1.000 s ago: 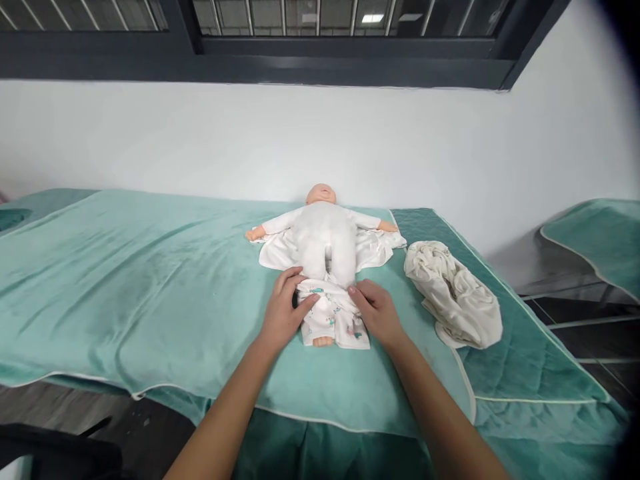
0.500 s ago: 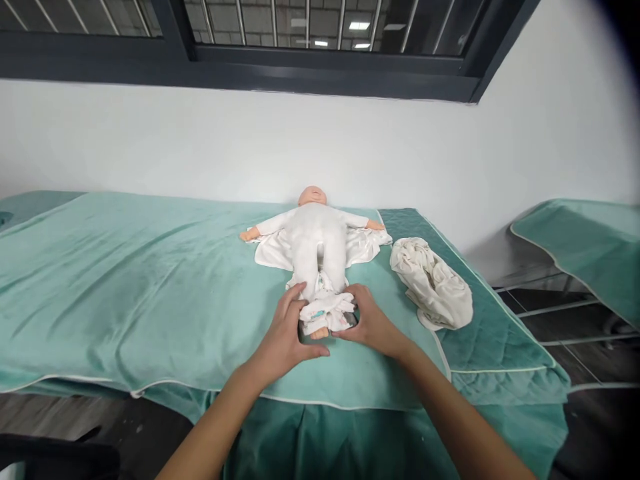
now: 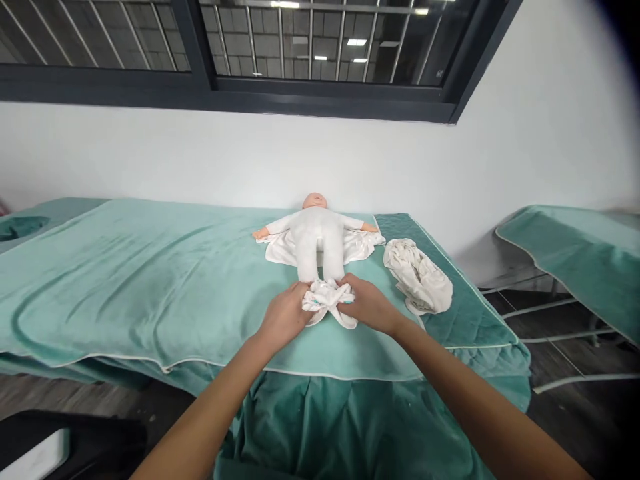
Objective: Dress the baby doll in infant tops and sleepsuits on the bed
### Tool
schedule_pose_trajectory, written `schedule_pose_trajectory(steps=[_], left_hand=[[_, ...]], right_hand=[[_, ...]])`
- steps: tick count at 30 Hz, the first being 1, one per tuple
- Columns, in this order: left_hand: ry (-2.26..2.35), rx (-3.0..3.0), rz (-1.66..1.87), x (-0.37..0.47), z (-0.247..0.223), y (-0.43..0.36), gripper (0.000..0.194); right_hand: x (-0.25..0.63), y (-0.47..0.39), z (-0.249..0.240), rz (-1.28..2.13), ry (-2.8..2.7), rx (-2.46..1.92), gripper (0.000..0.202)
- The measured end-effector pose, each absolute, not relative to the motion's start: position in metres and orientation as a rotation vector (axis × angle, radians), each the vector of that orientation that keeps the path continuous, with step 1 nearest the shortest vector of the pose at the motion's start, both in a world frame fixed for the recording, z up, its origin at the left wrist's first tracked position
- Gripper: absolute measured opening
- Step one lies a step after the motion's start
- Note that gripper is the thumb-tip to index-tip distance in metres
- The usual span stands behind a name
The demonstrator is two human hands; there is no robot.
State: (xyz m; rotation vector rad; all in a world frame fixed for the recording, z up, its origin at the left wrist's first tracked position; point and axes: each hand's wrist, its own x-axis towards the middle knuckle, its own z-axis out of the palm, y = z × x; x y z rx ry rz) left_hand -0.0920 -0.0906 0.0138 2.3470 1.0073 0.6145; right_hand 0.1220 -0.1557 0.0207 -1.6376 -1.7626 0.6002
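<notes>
A baby doll (image 3: 311, 230) with a white cloth body lies on its back on the bed, its arms spread and its legs toward me. Bunched at the ends of its legs is a small white baby garment (image 3: 328, 301) with coloured prints. My left hand (image 3: 285, 317) grips the garment's left side with fingers closed. On the opposite side my right hand (image 3: 371, 305) pinches the fabric. The doll's feet are hidden by the cloth and my hands. An opened white garment (image 3: 281, 251) is spread beneath the doll's arms and back.
A crumpled cream cloth (image 3: 419, 279) rests to the right of the doll. Green covers drape over the bed (image 3: 140, 287). Behind it are a white wall (image 3: 225, 160) and a barred window. Another green-covered bed (image 3: 575, 247) with a metal frame stands at right. A dark chair-like object (image 3: 110, 437) is at lower left.
Both hands have closed on the white garment and hold it bunched lower on the doll's legs, baring more of them. The foot that showed before is now covered. The camera view has shifted slightly.
</notes>
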Motion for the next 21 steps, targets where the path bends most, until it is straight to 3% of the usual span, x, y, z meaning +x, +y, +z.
schedule_pose_trajectory(steps=[5,11,18,21], left_hand=[[0.827,1.908,0.461,-0.112,0.046,-0.100,0.031],[0.634,1.671,0.486,-0.126,0.114,-0.090,0.048],[0.535,2.195,0.102,-0.144,0.249,-0.068,0.056],[0.685,2.378,0.097,-0.143,0.295,-0.067,0.042]], right_hand=[[0.121,-0.172,0.050,0.935,-1.780,-1.529,0.027],[0.124,-0.176,0.118,1.095,-1.673,-1.250,0.014],[0.126,-0.170,0.235,0.691,-2.266,-1.545,0.029],[0.123,-0.167,0.271,0.344,-2.464,-1.710,0.045]])
